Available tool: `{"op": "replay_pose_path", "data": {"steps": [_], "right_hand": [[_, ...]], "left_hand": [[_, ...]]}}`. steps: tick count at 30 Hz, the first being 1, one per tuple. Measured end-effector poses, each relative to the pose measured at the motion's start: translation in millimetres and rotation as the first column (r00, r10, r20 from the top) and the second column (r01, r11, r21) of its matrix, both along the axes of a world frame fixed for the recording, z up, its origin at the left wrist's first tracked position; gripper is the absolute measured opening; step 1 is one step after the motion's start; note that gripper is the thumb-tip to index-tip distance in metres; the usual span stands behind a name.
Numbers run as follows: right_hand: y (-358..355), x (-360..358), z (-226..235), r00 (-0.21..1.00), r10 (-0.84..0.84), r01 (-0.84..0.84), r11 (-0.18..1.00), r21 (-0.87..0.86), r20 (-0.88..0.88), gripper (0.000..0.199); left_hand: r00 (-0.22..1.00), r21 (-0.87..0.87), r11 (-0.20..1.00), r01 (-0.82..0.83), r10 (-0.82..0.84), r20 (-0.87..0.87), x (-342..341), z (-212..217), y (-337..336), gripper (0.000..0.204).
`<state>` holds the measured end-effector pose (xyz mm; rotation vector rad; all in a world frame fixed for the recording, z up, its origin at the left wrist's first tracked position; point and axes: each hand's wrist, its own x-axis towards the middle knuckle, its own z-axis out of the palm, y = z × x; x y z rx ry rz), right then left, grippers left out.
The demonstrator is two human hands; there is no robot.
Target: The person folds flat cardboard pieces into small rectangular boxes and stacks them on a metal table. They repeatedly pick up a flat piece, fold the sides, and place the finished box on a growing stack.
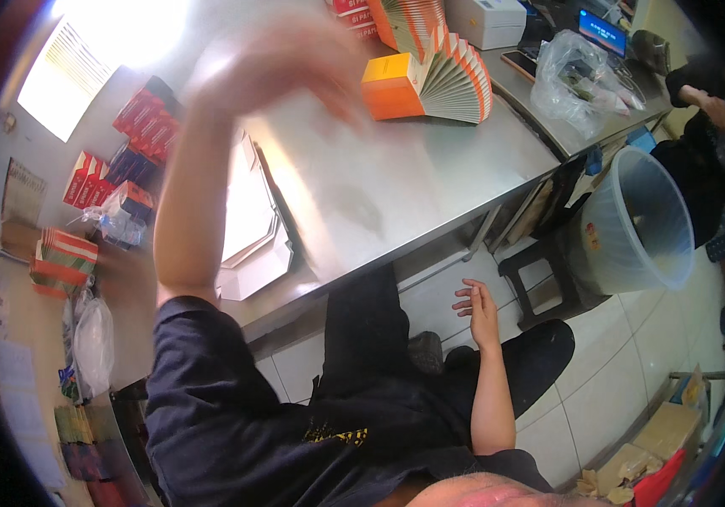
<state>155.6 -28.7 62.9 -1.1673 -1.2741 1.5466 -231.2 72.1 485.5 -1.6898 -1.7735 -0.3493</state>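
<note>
My left hand (295, 63), smeared by motion, is raised over the metal table (430, 169). Its fingertips point toward an orange and yellow carton (392, 87), at the end of a fanned row of flat orange-edged cartons (461, 80). Whether the fingers touch or hold anything cannot be made out. Under my left forearm lies a stack of unfolded white carton blanks (263, 262). Beyond the table's front edge, my right hand (478, 311) hovers near my knee, its fingers apart and nothing in it.
Red and dark blue boxes (147, 118) line the table's left side. At the back right are a white box-shaped device (487, 21) and a clear plastic bag (578, 80). A translucent bin (633, 228) stands by a dark stool (548, 279); another person's arm (722, 118) shows far right.
</note>
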Motion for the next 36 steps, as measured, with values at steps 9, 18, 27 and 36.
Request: {"op": "replay_pose_path", "data": {"steps": [9, 18, 27, 36], "right_hand": [[-14.0, 13.9, -1.6, 0.999, -0.031, 0.03, 0.999, -0.035, -0.024, 0.048], [-9.1, 20.7, -7.6, 0.991, -0.121, 0.124, 0.991, -0.057, 0.056, 0.036], [-12.0, -0.8, -5.2, 0.996, 0.006, -0.003, 0.999, -0.041, 0.09, 0.027], [-16.6, 9.2, -11.4, 0.993, -0.015, 0.025, 0.996, -0.085, 0.117, 0.034]], "left_hand": [[0.846, 0.201, 0.975, 0.097, -0.187, 0.498, -60.7, -18.2, 136.1, 0.036], [0.872, -0.452, 0.836, 0.31, -0.061, 0.486, -65.9, -70.2, -48.6, 0.042], [0.836, -0.672, 0.728, 0.139, 0.278, 0.473, -98.3, -155.5, -189.7, 0.065], [0.543, -0.456, 0.721, 0.522, 0.132, 0.829, -137.8, -133.6, -86.4, 0.051]]}}
